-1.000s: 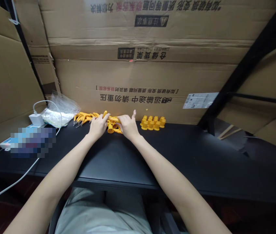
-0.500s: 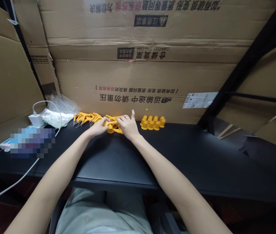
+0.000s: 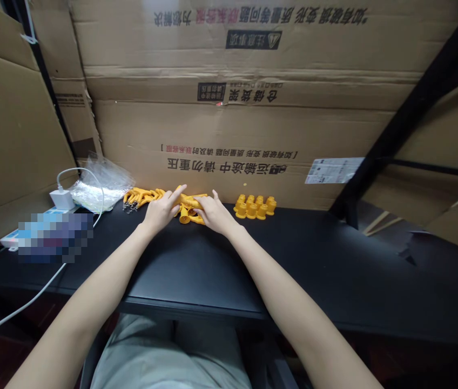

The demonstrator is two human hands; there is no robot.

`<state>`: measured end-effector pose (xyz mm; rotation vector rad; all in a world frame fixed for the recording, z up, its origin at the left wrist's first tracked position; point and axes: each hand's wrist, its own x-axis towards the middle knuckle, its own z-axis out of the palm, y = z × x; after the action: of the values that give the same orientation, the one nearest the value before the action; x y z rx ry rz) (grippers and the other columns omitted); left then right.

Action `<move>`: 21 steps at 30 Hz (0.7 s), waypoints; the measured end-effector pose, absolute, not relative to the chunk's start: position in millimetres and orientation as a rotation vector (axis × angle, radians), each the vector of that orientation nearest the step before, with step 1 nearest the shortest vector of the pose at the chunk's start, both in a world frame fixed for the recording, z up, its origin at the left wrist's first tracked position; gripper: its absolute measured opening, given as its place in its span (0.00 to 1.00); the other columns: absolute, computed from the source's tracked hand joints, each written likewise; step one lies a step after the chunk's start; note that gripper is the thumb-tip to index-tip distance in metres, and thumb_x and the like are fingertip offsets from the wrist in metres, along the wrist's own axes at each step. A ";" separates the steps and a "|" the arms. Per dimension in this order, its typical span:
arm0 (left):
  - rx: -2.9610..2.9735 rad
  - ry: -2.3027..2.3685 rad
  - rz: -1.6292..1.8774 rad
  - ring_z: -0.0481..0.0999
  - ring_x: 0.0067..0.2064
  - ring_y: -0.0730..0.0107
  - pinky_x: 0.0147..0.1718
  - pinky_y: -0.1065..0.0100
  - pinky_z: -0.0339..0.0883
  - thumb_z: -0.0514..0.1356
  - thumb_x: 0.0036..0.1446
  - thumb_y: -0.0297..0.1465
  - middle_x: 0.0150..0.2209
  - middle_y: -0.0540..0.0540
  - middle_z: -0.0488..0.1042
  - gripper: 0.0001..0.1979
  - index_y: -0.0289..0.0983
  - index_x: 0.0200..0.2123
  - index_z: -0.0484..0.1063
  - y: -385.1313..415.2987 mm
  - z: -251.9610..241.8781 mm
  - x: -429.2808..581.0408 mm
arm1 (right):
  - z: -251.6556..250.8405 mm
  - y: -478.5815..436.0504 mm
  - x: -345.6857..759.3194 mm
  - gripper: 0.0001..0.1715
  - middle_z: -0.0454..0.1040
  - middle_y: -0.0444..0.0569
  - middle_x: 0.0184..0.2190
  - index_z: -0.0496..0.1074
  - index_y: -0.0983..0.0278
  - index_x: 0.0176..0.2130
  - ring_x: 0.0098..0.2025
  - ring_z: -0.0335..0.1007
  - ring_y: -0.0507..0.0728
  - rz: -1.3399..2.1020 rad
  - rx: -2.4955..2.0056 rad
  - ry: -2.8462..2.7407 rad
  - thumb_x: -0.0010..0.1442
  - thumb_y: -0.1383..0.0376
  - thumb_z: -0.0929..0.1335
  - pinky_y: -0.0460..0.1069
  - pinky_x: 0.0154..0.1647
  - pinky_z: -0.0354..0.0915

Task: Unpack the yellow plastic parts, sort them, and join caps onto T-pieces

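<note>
Hands meet at the far edge of the black worktop (image 3: 196,270), against the cardboard wall, over a small heap of yellow moulded plastic pieces (image 3: 188,205). The left hand (image 3: 159,209) pinches one long piece by its end. The right hand (image 3: 214,214) lies with fingers curled on the heap; whether it grips, I cannot tell. These pieces look light, stiff and smooth, likely to slip, and best taken by a narrow stem.
</note>
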<state>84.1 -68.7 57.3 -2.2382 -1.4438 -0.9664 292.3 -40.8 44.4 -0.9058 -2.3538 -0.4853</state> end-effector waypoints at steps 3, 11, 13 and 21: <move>-2.219 -1.456 -0.977 0.76 0.38 0.68 0.36 0.72 0.68 0.56 0.57 0.28 0.44 0.46 0.76 0.30 0.45 0.63 0.59 -71.7 61.1 82.6 | 45.9 -41.9 290.9 0.15 0.75 0.57 0.44 0.66 0.67 0.50 0.47 0.71 0.61 -0.483 -0.936 -2.330 0.64 0.67 0.61 0.68 0.63 0.48; -2.351 -1.765 -1.176 0.76 0.40 0.62 0.40 0.67 0.67 0.59 0.54 0.31 0.40 0.43 0.77 0.30 0.37 0.62 0.62 -66.8 63.0 86.7 | 53.2 -48.4 285.6 0.12 0.74 0.51 0.36 0.69 0.64 0.43 0.41 0.68 0.59 -0.724 -1.060 -2.232 0.64 0.70 0.60 0.66 0.64 0.44; -2.476 -1.939 -1.258 0.76 0.34 0.63 0.37 0.66 0.68 0.61 0.51 0.32 0.31 0.45 0.77 0.27 0.32 0.56 0.68 -62.6 61.1 88.6 | 53.9 -49.1 284.5 0.13 0.74 0.50 0.35 0.69 0.62 0.40 0.41 0.66 0.58 -0.810 -1.049 -2.203 0.63 0.72 0.58 0.66 0.65 0.41; -2.594 -2.244 -1.449 0.67 0.20 0.71 0.25 0.69 0.60 0.63 0.47 0.33 0.14 0.54 0.66 0.19 0.30 0.43 0.75 -55.9 57.5 80.3 | 61.3 -30.2 323.2 0.14 0.72 0.56 0.46 0.68 0.64 0.40 0.54 0.63 0.62 -0.690 -1.143 -1.714 0.58 0.73 0.58 0.71 0.64 0.37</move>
<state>80.3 -55.9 57.5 -2.5939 -2.2439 -1.4490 323.2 -30.2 61.3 -1.1434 -1.7140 -0.6900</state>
